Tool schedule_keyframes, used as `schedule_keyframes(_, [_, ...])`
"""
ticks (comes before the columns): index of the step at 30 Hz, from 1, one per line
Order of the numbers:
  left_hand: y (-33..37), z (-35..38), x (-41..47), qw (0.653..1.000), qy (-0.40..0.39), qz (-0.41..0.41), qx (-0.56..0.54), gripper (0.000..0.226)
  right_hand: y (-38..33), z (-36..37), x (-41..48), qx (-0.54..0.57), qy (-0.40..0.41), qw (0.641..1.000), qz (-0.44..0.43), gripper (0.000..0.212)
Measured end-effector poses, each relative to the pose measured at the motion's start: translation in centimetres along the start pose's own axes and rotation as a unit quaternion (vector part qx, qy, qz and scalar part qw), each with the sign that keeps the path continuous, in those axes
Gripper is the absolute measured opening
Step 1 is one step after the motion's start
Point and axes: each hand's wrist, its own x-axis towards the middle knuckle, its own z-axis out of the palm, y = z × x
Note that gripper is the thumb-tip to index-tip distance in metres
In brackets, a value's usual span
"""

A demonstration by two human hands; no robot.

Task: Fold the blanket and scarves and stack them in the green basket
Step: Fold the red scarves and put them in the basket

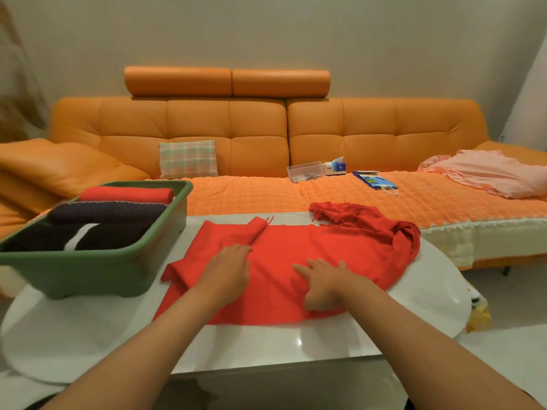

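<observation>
A red fringed scarf (296, 250) lies spread over the white table (266, 344), its far right end bunched with the fringe showing. My left hand (228, 270) lies flat on the scarf's left part, fingers straight. My right hand (325, 282) presses on its middle with fingers spread. The green basket (88, 267) stands on the table's left side. It holds a folded red scarf (127, 194), a dark folded scarf (106, 213) and a black one with a white stripe (80, 236).
An orange sofa (266, 128) runs behind the table, with a checked cushion (188, 158), a clear plastic box (305, 171), a tissue box (336, 166), a blue bag (374, 180) and pink cloth (491, 173) on its seat.
</observation>
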Motion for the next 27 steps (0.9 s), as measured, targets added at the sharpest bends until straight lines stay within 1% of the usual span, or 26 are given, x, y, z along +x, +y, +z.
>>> schedule_keyframes(2, [-3.4, -1.2, 0.2, 0.997, -0.013, -0.059, 0.038, 0.037, -2.2, -0.6, 1.2, 0.046, 0.069, 0.996, -0.045, 0.078])
schedule_keyframes(4, [-6.7, -2.0, 0.2, 0.993, -0.034, -0.086, 0.075, 0.028, -4.5, -0.9, 2.8, 0.079, 0.129, 0.985, -0.086, 0.067])
schedule_keyframes(5, [-7.9, -2.2, 0.1, 0.991, -0.049, -0.094, 0.082, 0.025, -5.6, -1.0, 3.5, 0.083, 0.146, 0.980, -0.103, 0.063])
schedule_keyframes(8, [-9.3, -1.8, -0.1, 0.979, -0.097, -0.117, 0.139, 0.023, -8.0, -0.7, 5.7, 0.094, 0.153, 0.975, -0.134, 0.056])
schedule_keyframes(10, [-9.1, -1.7, 0.0, 0.961, -0.117, -0.141, 0.205, 0.031, -8.7, -0.4, 7.1, 0.100, 0.142, 0.976, -0.135, 0.054])
schedule_keyframes(12, [-8.8, -2.1, 0.2, 0.949, -0.112, -0.143, 0.257, 0.037, -9.0, -0.3, 8.3, 0.100, 0.133, 0.978, -0.130, 0.054])
schedule_keyframes(14, [-8.6, -2.9, 0.6, 0.951, -0.084, -0.132, 0.268, 0.031, -8.9, -0.3, 9.1, 0.117, 0.140, 0.975, -0.124, 0.058])
schedule_keyframes(16, [-7.8, -3.8, 0.9, 0.967, -0.038, -0.125, 0.217, 0.025, -8.5, -0.6, 9.4, 0.144, 0.164, 0.967, -0.129, 0.065])
schedule_keyframes(18, [-6.4, -4.5, 1.1, 0.989, 0.026, -0.109, 0.098, 0.021, -8.0, -1.4, 9.2, 0.187, 0.204, 0.951, -0.141, 0.072])
schedule_keyframes(19, [-5.4, -4.9, 1.1, 0.995, 0.036, -0.088, 0.024, 0.018, -7.6, -1.9, 8.9, 0.209, 0.227, 0.939, -0.153, 0.075])
schedule_keyframes(20, [-4.4, -5.0, 1.0, 0.997, 0.017, -0.058, -0.053, 0.015, -7.2, -2.3, 8.6, 0.225, 0.245, 0.928, -0.167, 0.076])
schedule_keyframes(21, [-3.2, -5.0, 0.6, 0.990, -0.029, -0.029, -0.134, 0.013, -6.9, -2.7, 8.3, 0.227, 0.255, 0.923, -0.179, 0.074])
schedule_keyframes(22, [-2.1, -4.9, 0.2, 0.974, -0.089, -0.010, -0.209, 0.011, -6.5, -3.0, 8.0, 0.214, 0.254, 0.924, -0.188, 0.070])
schedule_keyframes(23, [-1.2, -4.7, -0.3, 0.950, -0.148, -0.005, -0.275, 0.010, -6.1, -3.1, 7.6, 0.188, 0.244, 0.933, -0.188, 0.064])
schedule_keyframes(24, [-0.7, -4.4, -0.5, 0.927, -0.188, -0.012, -0.324, 0.010, -5.8, -3.2, 7.2, 0.157, 0.225, 0.943, -0.187, 0.060])
schedule_keyframes(25, [-0.6, -4.2, -0.6, 0.913, -0.203, -0.026, -0.352, 0.011, -5.5, -3.1, 6.9, 0.132, 0.194, 0.956, -0.178, 0.058])
schedule_keyframes(26, [-0.8, -3.9, -0.7, 0.911, -0.194, -0.041, -0.361, 0.012, -5.1, -2.8, 6.7, 0.116, 0.159, 0.966, -0.166, 0.055])
schedule_keyframes(27, [-1.1, -3.8, -0.7, 0.924, -0.168, -0.051, -0.339, 0.015, -4.8, -2.4, 6.5, 0.102, 0.130, 0.974, -0.152, 0.053])
